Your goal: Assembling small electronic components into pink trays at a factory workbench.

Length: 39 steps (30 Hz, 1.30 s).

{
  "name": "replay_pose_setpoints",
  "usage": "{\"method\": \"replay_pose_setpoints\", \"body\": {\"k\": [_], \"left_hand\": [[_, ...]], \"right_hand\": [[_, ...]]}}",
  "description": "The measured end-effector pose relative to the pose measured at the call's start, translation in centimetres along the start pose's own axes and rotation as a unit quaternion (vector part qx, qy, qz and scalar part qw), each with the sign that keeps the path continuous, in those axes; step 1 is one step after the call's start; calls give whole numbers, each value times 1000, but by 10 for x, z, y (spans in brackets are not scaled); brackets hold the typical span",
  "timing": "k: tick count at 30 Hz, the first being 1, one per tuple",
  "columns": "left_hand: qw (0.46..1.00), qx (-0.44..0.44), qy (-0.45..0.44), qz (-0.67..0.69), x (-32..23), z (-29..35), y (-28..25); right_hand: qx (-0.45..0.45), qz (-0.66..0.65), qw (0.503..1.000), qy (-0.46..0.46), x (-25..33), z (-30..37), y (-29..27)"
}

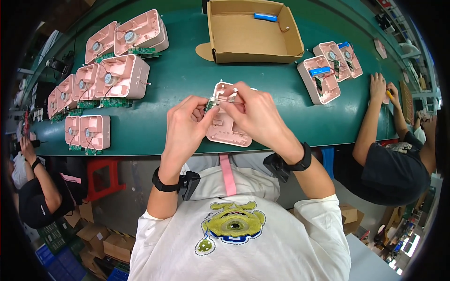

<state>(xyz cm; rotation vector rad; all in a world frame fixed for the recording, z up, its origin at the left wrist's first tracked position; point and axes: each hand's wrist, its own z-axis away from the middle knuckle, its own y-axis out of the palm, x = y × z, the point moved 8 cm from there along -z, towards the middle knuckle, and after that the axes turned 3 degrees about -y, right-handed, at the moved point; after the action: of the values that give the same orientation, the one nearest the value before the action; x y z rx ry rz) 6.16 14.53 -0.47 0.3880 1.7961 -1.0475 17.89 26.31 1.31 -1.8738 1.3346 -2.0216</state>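
Pink plastic housings [123,77] stand in rows on the left of the green table [183,56], their open sides up. Round speakers [110,78] sit inside several of them, and green circuit boards [116,102] lie along their near edges, with thin wires running between. Nearer the table's front edge two more of these shells stand side by side, above a red stool [105,178] on the floor.

In the middle, my left hand [186,119] is closed on a small board [210,104], pinching it between thumb and fingers just over the left edge of a pink shell [229,132] that lies flat before me. Beyond, a cardboard box [258,57] carries a blue battery [265,17]. My right hand [255,108] is over the same shell, fingers drawn in around a white strip [233,97]; they blur together, so I can't tell whether they grip it.

Farther right, three smaller-looking housings [323,92] cluster together, with blue cells [320,71] in view, and a co-worker's hands [378,87] rest at the table beyond.
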Motion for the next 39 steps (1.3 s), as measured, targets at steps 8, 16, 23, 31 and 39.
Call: {"method": "replay_pose_setpoints", "body": {"k": [8, 16, 23, 31, 39], "left_hand": [[999, 16, -43, -9, 2, 1, -2], [1000, -31, -2, 3, 0, 1, -2], [998, -45, 45, 15, -12, 0, 5], [997, -57, 57, 9, -15, 3, 4], [995, -66, 66, -17, -20, 7, 4]], "right_hand": [[-1, -61, 997, -46, -6, 5, -13], [47, -85, 995, -10, 7, 1, -11], [25, -71, 997, -17, 3, -3, -7], [57, -119, 989, 62, -4, -4, 1], [71, -128, 983, 110, -11, -2, 6]]}}
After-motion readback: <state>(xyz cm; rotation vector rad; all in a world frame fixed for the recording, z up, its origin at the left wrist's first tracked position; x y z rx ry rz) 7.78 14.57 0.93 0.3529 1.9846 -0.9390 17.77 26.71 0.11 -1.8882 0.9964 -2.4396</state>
